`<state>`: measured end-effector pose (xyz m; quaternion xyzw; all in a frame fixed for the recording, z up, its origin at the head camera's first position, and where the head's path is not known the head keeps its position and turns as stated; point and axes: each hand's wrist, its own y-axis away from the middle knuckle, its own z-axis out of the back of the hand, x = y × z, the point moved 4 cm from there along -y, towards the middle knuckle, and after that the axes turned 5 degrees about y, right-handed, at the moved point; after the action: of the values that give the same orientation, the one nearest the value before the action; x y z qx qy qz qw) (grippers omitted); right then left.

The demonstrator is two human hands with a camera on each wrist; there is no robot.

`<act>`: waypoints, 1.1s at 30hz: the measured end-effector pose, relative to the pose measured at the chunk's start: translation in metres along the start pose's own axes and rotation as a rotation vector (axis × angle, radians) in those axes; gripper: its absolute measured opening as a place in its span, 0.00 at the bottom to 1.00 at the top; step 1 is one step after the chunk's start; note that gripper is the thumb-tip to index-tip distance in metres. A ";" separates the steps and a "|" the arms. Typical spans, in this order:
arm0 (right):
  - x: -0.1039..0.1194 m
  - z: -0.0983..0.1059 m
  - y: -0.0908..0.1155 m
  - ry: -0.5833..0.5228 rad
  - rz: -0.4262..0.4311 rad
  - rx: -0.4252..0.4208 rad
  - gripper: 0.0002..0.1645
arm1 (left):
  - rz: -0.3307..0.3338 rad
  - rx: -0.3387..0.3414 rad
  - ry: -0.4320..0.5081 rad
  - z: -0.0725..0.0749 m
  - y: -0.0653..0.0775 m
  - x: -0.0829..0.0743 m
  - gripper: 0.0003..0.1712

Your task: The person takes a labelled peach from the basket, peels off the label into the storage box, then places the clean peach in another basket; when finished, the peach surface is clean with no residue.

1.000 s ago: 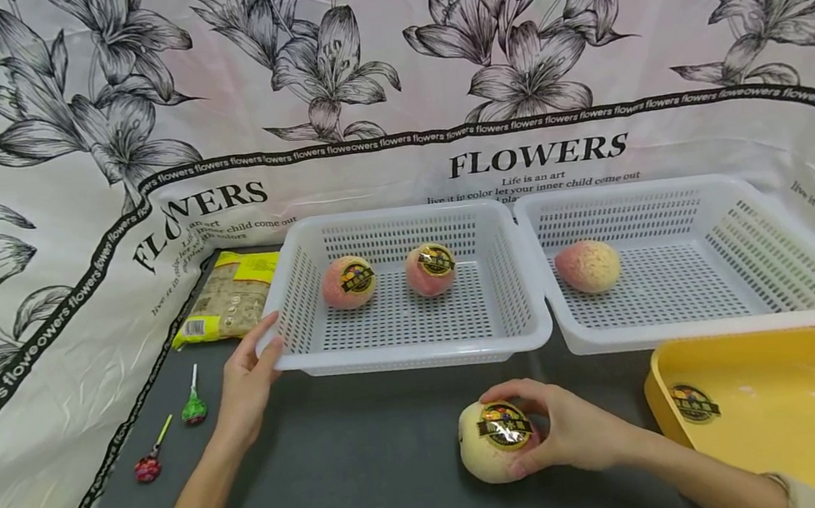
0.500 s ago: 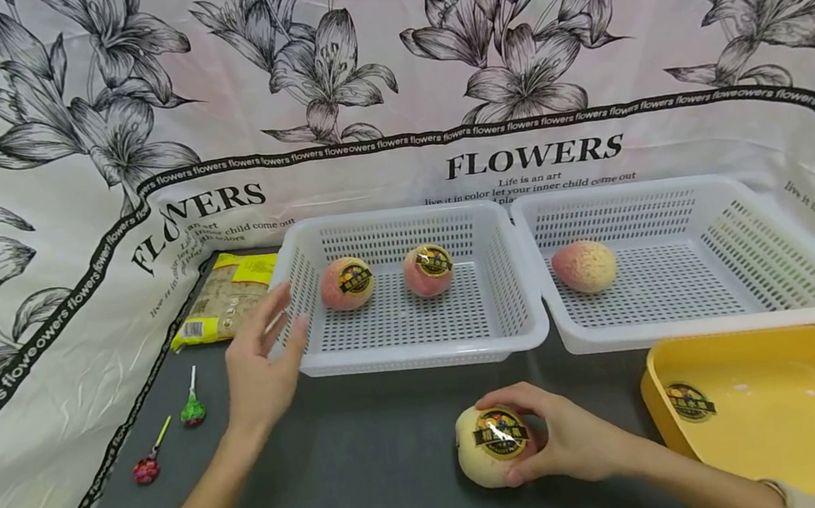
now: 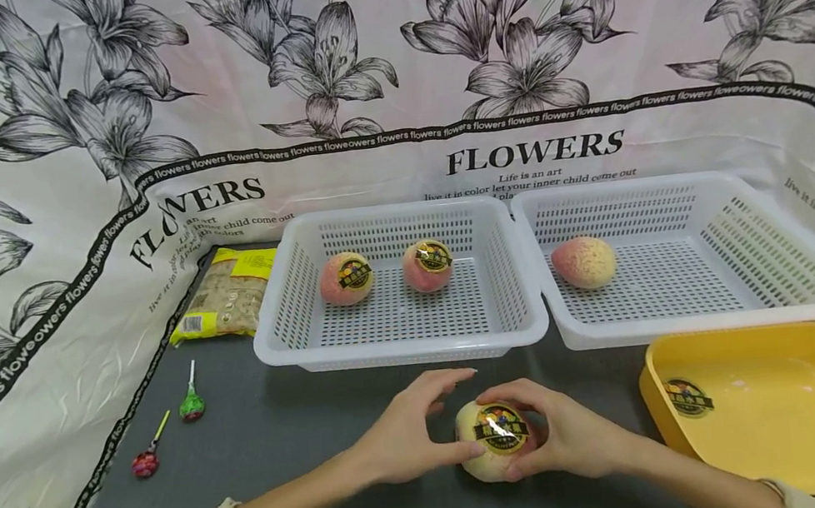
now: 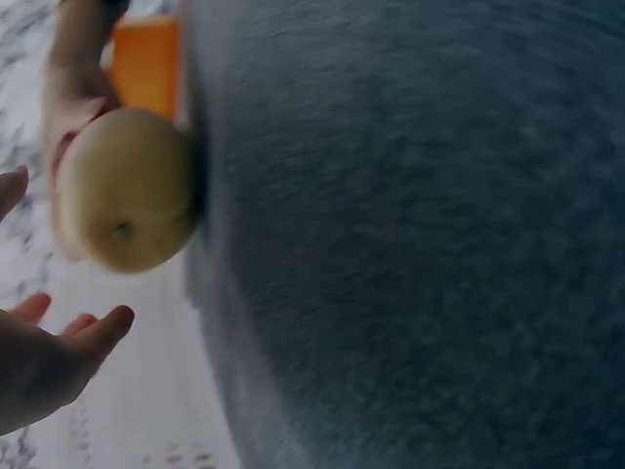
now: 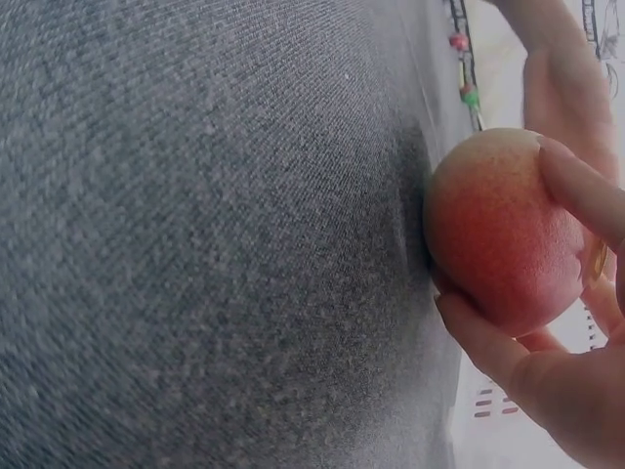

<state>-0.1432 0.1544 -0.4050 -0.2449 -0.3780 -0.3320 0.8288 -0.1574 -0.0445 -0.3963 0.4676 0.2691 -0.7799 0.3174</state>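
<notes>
A pale yellow and pink peach [image 3: 487, 469] with a black and gold sticker [image 3: 500, 429] rests on the dark table, front centre. My right hand [image 3: 583, 439] grips it from the right; its thumb and fingers press the red side in the right wrist view, where the peach [image 5: 503, 234] shows no sticker. My left hand [image 3: 407, 434] is at the peach's left, thumb and fingers spread. In the head view the left thumb overlaps the peach, but the left wrist view shows a gap between those fingers [image 4: 103, 337] and the peach [image 4: 132, 186].
Behind stand two white baskets: the left basket [image 3: 404, 353] holds two stickered peaches, the right basket [image 3: 725, 324] one peach [image 3: 584, 263]. A yellow bin [image 3: 796, 419] is at right. Two lollipops, green [image 3: 192, 405] and red [image 3: 146, 463], lie left, near a yellow bag [image 3: 224, 296].
My left hand has let go of the left basket's rim and moved right and toward me, up to the peach. The right hand keeps holding the peach in about the same place.
</notes>
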 end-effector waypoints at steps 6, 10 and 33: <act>-0.002 -0.002 0.002 0.008 0.026 -0.005 0.41 | 0.013 0.066 -0.059 -0.019 -0.007 0.014 0.51; 0.000 0.005 0.004 -0.073 0.042 -0.006 0.39 | -0.003 0.085 -0.056 -0.022 -0.009 0.014 0.51; -0.006 0.034 0.012 -0.683 -0.649 0.203 0.27 | 0.053 0.074 -0.053 -0.022 -0.010 0.013 0.45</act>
<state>-0.1534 0.1873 -0.3916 -0.1270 -0.7161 -0.4353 0.5306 -0.1573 -0.0248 -0.4163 0.4651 0.2190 -0.7928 0.3275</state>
